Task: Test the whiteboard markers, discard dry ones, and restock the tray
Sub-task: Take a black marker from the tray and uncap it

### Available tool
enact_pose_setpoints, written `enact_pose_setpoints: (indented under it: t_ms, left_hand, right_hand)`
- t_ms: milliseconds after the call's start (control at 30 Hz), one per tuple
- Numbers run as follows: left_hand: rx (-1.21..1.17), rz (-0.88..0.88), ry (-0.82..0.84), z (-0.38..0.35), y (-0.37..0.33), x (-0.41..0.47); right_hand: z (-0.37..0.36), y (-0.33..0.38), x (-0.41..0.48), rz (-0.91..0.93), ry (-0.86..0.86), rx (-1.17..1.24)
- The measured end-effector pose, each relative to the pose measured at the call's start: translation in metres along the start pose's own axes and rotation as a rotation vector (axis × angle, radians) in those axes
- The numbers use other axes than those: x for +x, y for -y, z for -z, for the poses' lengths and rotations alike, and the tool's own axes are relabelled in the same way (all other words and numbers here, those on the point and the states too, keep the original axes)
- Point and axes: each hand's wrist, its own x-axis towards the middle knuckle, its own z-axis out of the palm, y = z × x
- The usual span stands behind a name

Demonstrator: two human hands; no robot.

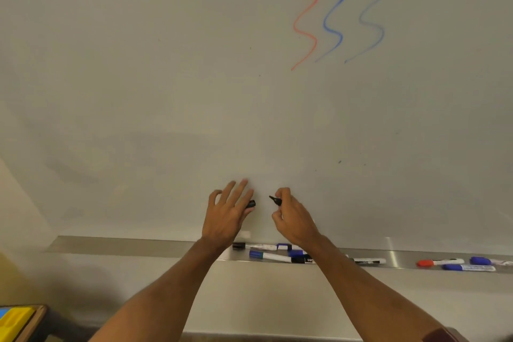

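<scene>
Left hand [227, 212]: I see it pinching the black cap [251, 204], above the tray [125, 246].
Right hand [291, 216]: curled round the uncapped black marker [275, 200], above the tray.
Other markers [266, 256]: lying in the tray.

The whiteboard [166, 64] is smooth and faintly glossy with dull smeared patches, the tray [125, 246] along its lower edge is brushed metal glinting at 4 o'clock, the markers [273, 257] in it have smooth plastic barrels with shiny caps, and the black cap [251, 204] at 6 o'clock looks matt plastic.
</scene>
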Motion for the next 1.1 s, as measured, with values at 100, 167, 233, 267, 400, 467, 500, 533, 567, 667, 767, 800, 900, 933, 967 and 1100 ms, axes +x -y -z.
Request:
enact_pose_setpoints:
  t_ms: [100, 167, 233, 267, 400, 467, 500, 533, 567, 667, 767, 800, 900, 933, 967, 1100]
  left_hand:
    - [0.039, -0.009, -0.050, 0.018, 0.006, 0.024]
    - [0.060, -0.023, -0.114, 0.032, 0.011, 0.042]
    - [0.079, -0.043, -0.191, 0.046, 0.017, 0.063]
    - [0.087, -0.050, -0.221, 0.054, 0.021, 0.076]
    - [0.108, -0.074, -0.333, 0.098, 0.039, 0.128]
    - [0.115, -0.071, -0.396, 0.122, 0.049, 0.152]
    - [0.121, -0.070, -0.425, 0.133, 0.055, 0.163]
    - [0.128, -0.072, -0.451, 0.144, 0.061, 0.174]
    - [0.135, -0.075, -0.475, 0.154, 0.067, 0.185]
    - [0.144, -0.071, -0.537, 0.183, 0.081, 0.214]
    - [0.134, -0.085, -0.574, 0.204, 0.089, 0.238]
    - [0.126, -0.098, -0.584, 0.209, 0.092, 0.245]
    - [0.077, -0.116, -0.602, 0.218, 0.100, 0.261]
    - [0.063, -0.118, -0.598, 0.219, 0.103, 0.265]
    - [0.053, -0.124, -0.591, 0.219, 0.105, 0.268]
    - [0.021, -0.157, -0.580, 0.212, 0.111, 0.274]
  right_hand:
    - [0.019, 0.013, 0.019, 0.066, -0.089, -0.007]
    - [0.031, 0.022, 0.031, 0.145, -0.162, 0.005]
    - [0.044, 0.033, 0.043, 0.239, -0.238, 0.014]
    - [0.052, 0.038, 0.050, 0.281, -0.275, 0.020]
    - [0.095, 0.068, 0.081, 0.346, -0.423, 0.106]
    - [0.117, 0.084, 0.096, 0.363, -0.506, 0.159]
    - [0.127, 0.092, 0.103, 0.375, -0.548, 0.177]
    - [0.137, 0.100, 0.109, 0.391, -0.592, 0.181]
    - [0.147, 0.107, 0.116, 0.410, -0.631, 0.174]
    - [0.173, 0.126, 0.136, 0.465, -0.715, 0.167]
    - [0.193, 0.138, 0.152, 0.515, -0.778, 0.195]
    - [0.199, 0.141, 0.156, 0.540, -0.789, 0.178]
    - [0.212, 0.147, 0.165, 0.576, -0.812, 0.087]
    - [0.215, 0.148, 0.168, 0.574, -0.838, 0.043]
    - [0.218, 0.149, 0.170, 0.565, -0.872, 0.009]
    - [0.221, 0.154, 0.174, 0.529, -1.004, -0.044]
